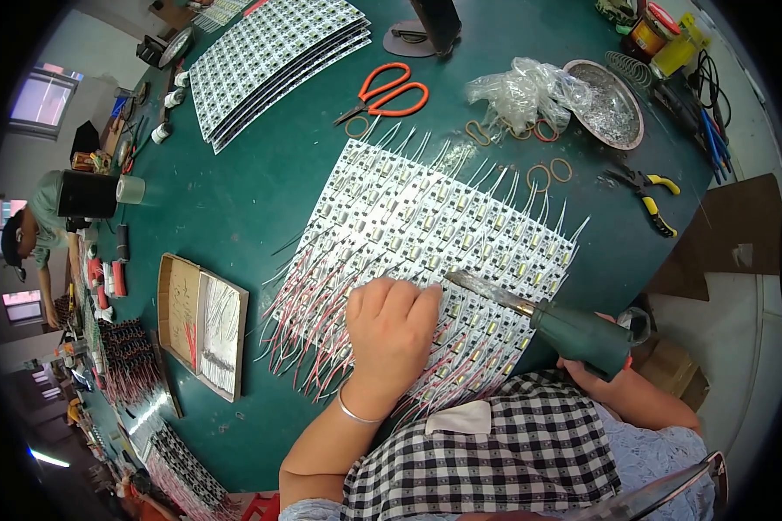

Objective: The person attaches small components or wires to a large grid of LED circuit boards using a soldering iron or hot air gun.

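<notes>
A white panel of small circuit boards (443,221) lies on the green table, with many thin white and red wires (308,334) sticking out along its edges. My left hand (393,326) rests on the panel's middle, fingers curled together; whatever they pinch is hidden under them. My right hand (595,379), partly hidden, is closed round a dark green soldering gun (582,337). The gun's metal tip (487,288) points left across the boards and ends close to my left fingertips.
Orange-handled scissors (394,94), a plastic bag (530,91), a round metal dish (613,108) and yellow-black pliers (647,195) lie beyond the panel. To the left sit an open cardboard box (202,326) of wires and stacked panels (278,61). Another person (43,217) works far left.
</notes>
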`<state>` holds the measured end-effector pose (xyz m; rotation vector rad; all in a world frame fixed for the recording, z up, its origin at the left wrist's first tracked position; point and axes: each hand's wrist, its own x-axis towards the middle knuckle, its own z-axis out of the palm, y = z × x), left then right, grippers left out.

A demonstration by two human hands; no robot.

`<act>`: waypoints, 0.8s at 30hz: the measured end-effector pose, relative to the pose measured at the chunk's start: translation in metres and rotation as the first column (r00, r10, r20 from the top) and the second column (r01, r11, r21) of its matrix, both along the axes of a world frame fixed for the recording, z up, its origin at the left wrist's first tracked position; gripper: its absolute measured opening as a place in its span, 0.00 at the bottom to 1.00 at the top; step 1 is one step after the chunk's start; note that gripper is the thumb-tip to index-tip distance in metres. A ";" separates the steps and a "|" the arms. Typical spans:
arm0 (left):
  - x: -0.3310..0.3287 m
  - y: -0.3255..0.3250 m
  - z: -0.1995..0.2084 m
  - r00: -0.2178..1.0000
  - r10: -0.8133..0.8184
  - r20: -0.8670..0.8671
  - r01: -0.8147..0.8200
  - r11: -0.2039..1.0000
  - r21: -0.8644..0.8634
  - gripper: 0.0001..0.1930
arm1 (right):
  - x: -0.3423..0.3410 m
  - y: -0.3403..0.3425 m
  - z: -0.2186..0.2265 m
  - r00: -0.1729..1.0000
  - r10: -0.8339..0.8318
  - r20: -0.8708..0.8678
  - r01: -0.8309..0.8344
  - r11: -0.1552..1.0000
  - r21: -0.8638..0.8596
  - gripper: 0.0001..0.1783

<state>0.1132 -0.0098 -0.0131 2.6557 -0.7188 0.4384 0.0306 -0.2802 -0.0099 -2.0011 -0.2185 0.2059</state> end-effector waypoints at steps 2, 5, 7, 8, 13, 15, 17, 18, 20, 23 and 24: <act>-0.001 0.000 0.000 1.000 0.001 -0.003 -0.001 1.000 0.002 0.09 | 0.000 0.002 0.001 1.000 -0.012 -0.010 0.012 1.000 -0.022 0.22; -0.002 0.000 -0.001 1.000 0.009 -0.001 -0.009 1.000 -0.002 0.08 | 0.000 0.006 0.006 0.990 -0.074 -0.120 0.083 0.994 0.075 0.23; -0.003 -0.001 0.001 0.999 0.037 -0.016 -0.037 0.999 -0.010 0.10 | 0.007 0.003 0.007 0.999 0.034 0.004 -0.034 0.999 0.006 0.24; -0.003 -0.002 0.001 0.999 0.038 -0.016 -0.038 0.999 -0.010 0.10 | 0.010 0.002 0.007 0.982 0.147 0.118 -0.138 0.987 -0.077 0.24; 0.000 -0.005 0.001 0.999 0.033 -0.018 -0.034 0.999 -0.028 0.09 | 0.017 0.005 0.016 0.970 0.148 0.194 -0.114 0.978 -0.175 0.23; 0.002 -0.007 0.001 0.999 0.028 -0.021 -0.029 0.999 -0.029 0.10 | 0.017 -0.001 0.014 0.964 0.141 0.225 -0.103 0.979 -0.174 0.22; 0.005 -0.009 0.000 0.999 0.025 -0.022 -0.025 0.999 -0.031 0.10 | 0.014 -0.012 0.008 0.969 0.214 0.127 -0.191 0.967 -0.168 0.20; 0.004 -0.007 0.000 0.999 0.034 -0.013 -0.035 0.999 -0.029 0.10 | 0.014 -0.008 0.007 0.967 0.223 0.127 -0.201 0.966 -0.161 0.20; 0.002 -0.003 0.000 0.998 0.064 -0.001 -0.064 0.998 -0.013 0.10 | 0.017 0.003 0.008 0.987 -0.020 -0.161 0.083 0.913 0.399 0.17; -0.004 0.007 0.004 0.999 0.030 -0.037 -0.031 0.999 -0.022 0.09 | 0.016 0.021 0.020 0.942 -0.160 -0.295 0.291 0.830 0.476 0.17; -0.006 0.008 0.003 0.998 0.028 -0.062 -0.030 0.999 -0.017 0.08 | 0.010 0.009 0.009 0.960 -0.105 -0.259 0.203 0.898 0.389 0.20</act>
